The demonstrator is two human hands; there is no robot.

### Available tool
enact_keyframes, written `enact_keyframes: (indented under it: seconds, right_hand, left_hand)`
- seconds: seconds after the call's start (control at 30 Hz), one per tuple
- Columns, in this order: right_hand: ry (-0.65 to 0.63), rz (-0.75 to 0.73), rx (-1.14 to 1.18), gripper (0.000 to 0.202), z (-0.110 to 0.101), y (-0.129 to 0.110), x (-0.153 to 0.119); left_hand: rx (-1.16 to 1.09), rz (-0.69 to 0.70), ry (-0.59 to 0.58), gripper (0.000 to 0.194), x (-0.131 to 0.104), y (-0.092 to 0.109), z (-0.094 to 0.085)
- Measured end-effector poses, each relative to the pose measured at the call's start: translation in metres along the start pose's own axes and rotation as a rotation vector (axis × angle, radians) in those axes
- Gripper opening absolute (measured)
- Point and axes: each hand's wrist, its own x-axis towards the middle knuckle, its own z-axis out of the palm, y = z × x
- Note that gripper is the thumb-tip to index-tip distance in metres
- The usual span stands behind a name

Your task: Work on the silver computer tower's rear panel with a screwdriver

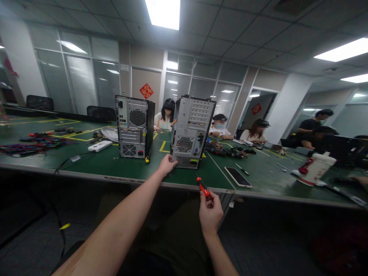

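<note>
Two desktop computer cases stand upright with their rear panels toward me. My left hand [167,165] has its fingers closed at the lower left edge of the nearer, grey computer case [188,130]. In front of that case, my right hand [211,209] grips a red and black screwdriver [203,188] by the end of its handle. The thin shaft points up toward the bottom of the rear panel; whether its tip touches a screw is too small to tell. To the left is the second computer case [132,130], with a yellow-handled screwdriver [147,158] at its lower right corner.
A phone [238,177] and a pen-like tool [241,169] lie on the green table [135,171] to the right. Farther right is a white bottle [316,168]. Cable bundles [37,143] and a white power strip [99,146] lie left. Several people sit across the table.
</note>
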Motion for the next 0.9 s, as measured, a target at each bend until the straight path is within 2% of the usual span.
enact_keyframes:
  seconds: [0.23,0.43,0.67,0.9]
  right_hand:
    - [-0.01,-0.147,-0.033,0.039,-0.0029,-0.0002,0.0032]
    - [-0.006,-0.125,-0.024,0.042,-0.0019,0.0019,0.0021]
    - [-0.002,0.029,-0.017,0.043,0.0025,0.0061,-0.0006]
    - [-0.007,-0.118,-0.008,0.042,-0.0021,0.0007,0.0022]
  left_hand:
    - [-0.017,0.018,0.006,0.022,0.0011,-0.0023,0.0011]
    - [-0.005,0.027,0.007,0.021,0.0029,-0.0054,0.0018]
    - [0.017,0.04,0.013,0.022,0.0037,-0.0062,0.0021]
    - [-0.004,0.021,-0.001,0.02,0.0038,-0.0065,0.0018]
